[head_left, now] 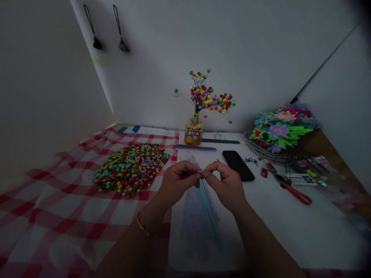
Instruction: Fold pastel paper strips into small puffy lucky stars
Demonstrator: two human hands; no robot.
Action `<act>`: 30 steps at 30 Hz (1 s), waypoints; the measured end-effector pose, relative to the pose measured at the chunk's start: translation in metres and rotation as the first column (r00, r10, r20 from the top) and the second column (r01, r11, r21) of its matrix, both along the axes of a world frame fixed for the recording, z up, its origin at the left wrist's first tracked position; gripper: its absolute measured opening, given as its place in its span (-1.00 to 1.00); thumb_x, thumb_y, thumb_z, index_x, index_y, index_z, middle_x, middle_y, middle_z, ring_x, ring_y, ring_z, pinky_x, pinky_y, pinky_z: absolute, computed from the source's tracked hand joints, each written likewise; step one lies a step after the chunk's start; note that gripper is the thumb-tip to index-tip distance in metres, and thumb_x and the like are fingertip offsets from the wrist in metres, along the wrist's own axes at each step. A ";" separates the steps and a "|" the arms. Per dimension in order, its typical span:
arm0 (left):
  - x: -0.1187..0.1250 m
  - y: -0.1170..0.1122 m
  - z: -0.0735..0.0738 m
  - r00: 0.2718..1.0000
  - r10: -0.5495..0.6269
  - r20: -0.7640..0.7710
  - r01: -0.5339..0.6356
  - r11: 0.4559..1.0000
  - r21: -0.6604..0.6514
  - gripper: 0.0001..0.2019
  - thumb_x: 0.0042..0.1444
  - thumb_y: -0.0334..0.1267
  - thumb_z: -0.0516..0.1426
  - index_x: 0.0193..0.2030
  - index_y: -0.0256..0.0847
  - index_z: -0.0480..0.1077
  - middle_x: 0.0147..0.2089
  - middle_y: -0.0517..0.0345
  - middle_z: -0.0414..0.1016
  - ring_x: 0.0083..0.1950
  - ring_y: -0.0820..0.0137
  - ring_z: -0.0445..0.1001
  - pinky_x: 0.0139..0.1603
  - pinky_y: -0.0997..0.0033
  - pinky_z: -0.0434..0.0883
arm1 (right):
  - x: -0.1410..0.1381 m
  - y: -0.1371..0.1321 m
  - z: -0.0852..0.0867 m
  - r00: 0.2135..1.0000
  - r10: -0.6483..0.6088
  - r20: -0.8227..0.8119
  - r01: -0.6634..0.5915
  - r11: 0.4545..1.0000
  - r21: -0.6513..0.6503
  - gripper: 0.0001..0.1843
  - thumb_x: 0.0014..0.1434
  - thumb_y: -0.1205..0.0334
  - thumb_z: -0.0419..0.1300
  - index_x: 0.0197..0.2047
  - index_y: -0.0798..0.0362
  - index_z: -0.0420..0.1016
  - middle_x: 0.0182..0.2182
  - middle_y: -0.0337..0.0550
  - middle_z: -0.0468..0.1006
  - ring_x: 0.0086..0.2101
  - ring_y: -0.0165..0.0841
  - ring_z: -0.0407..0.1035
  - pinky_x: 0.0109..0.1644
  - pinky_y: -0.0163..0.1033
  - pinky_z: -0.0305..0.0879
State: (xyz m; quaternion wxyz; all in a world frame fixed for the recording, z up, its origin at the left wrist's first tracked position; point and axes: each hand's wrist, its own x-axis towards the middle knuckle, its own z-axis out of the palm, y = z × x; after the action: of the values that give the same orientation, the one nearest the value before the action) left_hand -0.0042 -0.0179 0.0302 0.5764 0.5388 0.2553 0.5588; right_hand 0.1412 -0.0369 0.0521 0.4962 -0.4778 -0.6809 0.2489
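My left hand (185, 178) and my right hand (220, 181) meet at the fingertips in the middle of the view. Between the two pinches is a small light-purple paper strip (200, 172), mostly covered by fingers. Below the hands lie long pale-blue paper strips (209, 214) and fainter lilac paper strips (189, 222) on the white board. Left of my left hand, a large pile of small colourful folded paper stars (130, 168) spreads over the red-and-white checked cloth (66, 210).
A yellow-labelled bottle (193, 133) holds stems tipped with coloured stars. On the right are a black phone (238, 166), scissors with orange handles (298, 194), a small card (301, 179) and a basket (272, 156) of fuzzy flowers. Dark strips (197, 148) lie behind the hands.
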 end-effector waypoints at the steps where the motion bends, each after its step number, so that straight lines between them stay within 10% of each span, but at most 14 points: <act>1: 0.000 0.001 -0.001 1.000 -0.012 0.014 0.012 1.000 0.001 -0.89 -0.12 -0.34 0.25 -0.44 -0.29 0.40 -0.58 0.24 0.40 -0.56 0.51 0.39 -0.49 0.47 0.36 | 0.000 0.001 0.000 1.000 0.009 -0.008 -0.009 1.000 -0.003 -0.91 0.02 0.31 0.13 -0.50 0.05 0.39 -0.55 -0.27 0.37 -0.45 -0.41 0.26 -0.33 -0.29 0.19; 20: -0.002 0.001 -0.002 1.000 -0.007 0.021 0.006 0.999 0.032 -0.91 -0.07 -0.31 0.22 -0.47 -0.28 0.40 -0.57 0.22 0.42 -0.54 0.51 0.38 -0.46 0.47 0.35 | 0.006 0.002 -0.003 0.997 0.074 0.032 -0.076 0.993 0.094 -0.92 0.09 0.24 0.13 -0.40 0.02 0.42 -0.48 -0.25 0.41 -0.40 -0.39 0.31 -0.26 -0.26 0.23; 30: -0.001 0.001 -0.002 0.958 -0.145 0.249 0.198 0.959 -0.201 -0.86 -0.11 -0.29 0.25 -0.37 -0.28 0.48 -0.51 0.15 0.49 -0.52 0.51 0.38 -0.45 0.47 0.30 | 0.005 0.001 -0.002 0.901 -0.172 0.398 -0.085 0.830 0.551 -0.90 0.07 0.34 0.13 -0.38 -0.05 0.42 -0.46 -0.23 0.50 -0.33 -0.31 0.33 -0.05 -0.09 0.10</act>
State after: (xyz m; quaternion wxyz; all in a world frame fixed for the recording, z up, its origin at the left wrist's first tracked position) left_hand -0.0049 -0.0165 0.0281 0.7057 0.4218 0.1997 0.5330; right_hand 0.1463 -0.0361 0.0501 0.4558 -0.3715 -0.8046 -0.0831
